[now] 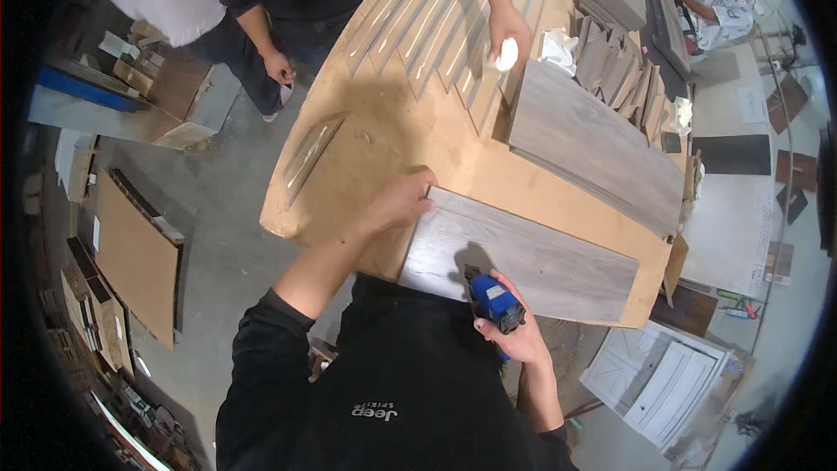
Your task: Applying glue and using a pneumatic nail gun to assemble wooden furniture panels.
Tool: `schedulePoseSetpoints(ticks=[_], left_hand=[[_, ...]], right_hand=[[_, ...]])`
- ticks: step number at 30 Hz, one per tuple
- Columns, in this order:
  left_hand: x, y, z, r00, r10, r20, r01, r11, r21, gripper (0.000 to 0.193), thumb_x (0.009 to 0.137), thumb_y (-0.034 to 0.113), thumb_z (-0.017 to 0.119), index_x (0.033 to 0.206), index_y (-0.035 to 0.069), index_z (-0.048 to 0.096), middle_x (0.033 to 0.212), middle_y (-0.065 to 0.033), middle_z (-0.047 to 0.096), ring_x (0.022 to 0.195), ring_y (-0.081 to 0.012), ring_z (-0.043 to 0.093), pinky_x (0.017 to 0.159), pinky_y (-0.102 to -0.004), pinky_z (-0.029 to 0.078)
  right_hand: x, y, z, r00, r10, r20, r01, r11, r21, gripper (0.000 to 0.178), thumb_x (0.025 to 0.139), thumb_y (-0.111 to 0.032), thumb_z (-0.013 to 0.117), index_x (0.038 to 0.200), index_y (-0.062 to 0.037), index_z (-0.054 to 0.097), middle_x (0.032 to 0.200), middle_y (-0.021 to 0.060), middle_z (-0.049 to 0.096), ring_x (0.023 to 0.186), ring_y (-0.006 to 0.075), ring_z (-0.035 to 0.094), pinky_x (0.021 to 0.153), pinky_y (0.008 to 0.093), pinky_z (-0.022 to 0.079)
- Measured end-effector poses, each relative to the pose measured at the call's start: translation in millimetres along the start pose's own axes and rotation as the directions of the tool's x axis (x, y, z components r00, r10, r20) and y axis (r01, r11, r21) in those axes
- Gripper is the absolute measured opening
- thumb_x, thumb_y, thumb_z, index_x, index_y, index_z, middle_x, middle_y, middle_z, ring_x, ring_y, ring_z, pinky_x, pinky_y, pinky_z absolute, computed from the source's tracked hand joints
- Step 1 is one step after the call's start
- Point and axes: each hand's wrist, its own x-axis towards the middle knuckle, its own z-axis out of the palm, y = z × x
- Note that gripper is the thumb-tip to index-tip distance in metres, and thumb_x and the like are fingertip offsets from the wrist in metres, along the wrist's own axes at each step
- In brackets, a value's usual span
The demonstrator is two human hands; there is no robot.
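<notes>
A grey wood-grain board lies along the near edge of the table. My left hand grips the board's far left corner, fingers closed round its end. Over the near edge, my right hand is wrapped round a blue and black nail gun. The tool's black nose is above the board; whether it touches the surface I cannot tell.
Across the tan table, a co-worker's hand holds a white bottle over several narrow strips with pale lines. A stack of grey boards stands right, beside brown pieces. A frame piece lies left. Another person works far right.
</notes>
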Motion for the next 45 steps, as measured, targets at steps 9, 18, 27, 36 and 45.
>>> schedulePoseSetpoints(ticks=[9,18,27,36,45], left_hand=[[2.3,23.6,-29.2,0.996,0.017,0.085,-0.020,0.999,0.032,0.025,0.085,0.012,0.078,0.105,0.006,0.065,0.082,-0.0111,0.067,0.077,-0.0266,0.066,0.068,-0.0413,0.052],[-4.2,16.3,-20.5,0.998,-0.026,0.063,0.024,0.999,0.030,0.032,0.085,0.016,0.078,0.114,0.010,0.067,0.088,-0.0114,0.070,0.084,-0.0315,0.069,0.075,-0.0424,0.054],[-8.1,6.4,-16.7,0.991,0.131,-0.012,-0.130,0.991,0.045,0.034,0.085,0.012,0.078,0.116,0.007,0.066,0.087,-0.0107,0.069,0.083,-0.0261,0.068,0.074,-0.0379,0.055],[-4.5,3.4,-19.5,0.995,0.082,0.055,-0.075,0.990,-0.118,0.037,0.087,0.016,0.076,0.119,0.005,0.061,0.086,-0.0131,0.069,0.082,-0.0304,0.069,0.075,-0.0410,0.054],[-55.2,18.7,0.8,0.984,-0.135,-0.117,0.145,0.986,0.082,0.023,0.089,0.026,0.076,0.087,0.004,0.070,0.080,-0.0183,0.072,0.076,-0.0375,0.070,0.071,-0.0462,0.055]], right_hand=[[59.0,-76.8,30.3,1.000,0.026,-0.014,-0.027,0.999,-0.038,0.088,0.081,-0.013,0.084,0.156,-0.0053,0.038,0.138,0.0101,0.058,0.118,0.0182,0.058,0.104,0.0339,0.046],[76.7,-80.9,37.7,0.998,0.014,-0.065,-0.022,0.990,-0.139,0.083,0.083,-0.016,0.084,0.154,-0.0080,0.043,0.145,0.0138,0.056,0.132,0.0227,0.054,0.110,0.0347,0.042],[51.4,-63.1,31.1,0.987,-0.034,-0.158,0.010,0.989,-0.147,0.080,0.084,-0.020,0.083,0.153,-0.0096,0.044,0.147,0.0197,0.056,0.138,0.0293,0.053,0.113,0.0380,0.041],[54.0,-59.5,27.7,0.990,-0.043,-0.133,0.033,0.996,-0.077,0.076,0.084,-0.017,0.082,0.151,-0.0090,0.046,0.137,0.0179,0.062,0.129,0.0256,0.058,0.110,0.0364,0.043],[119.7,-106.3,38.0,0.993,0.117,-0.018,-0.119,0.972,-0.202,0.074,0.080,-0.013,0.078,0.149,-0.0105,0.051,0.126,0.0093,0.068,0.101,0.0167,0.065,0.089,0.0322,0.054]])
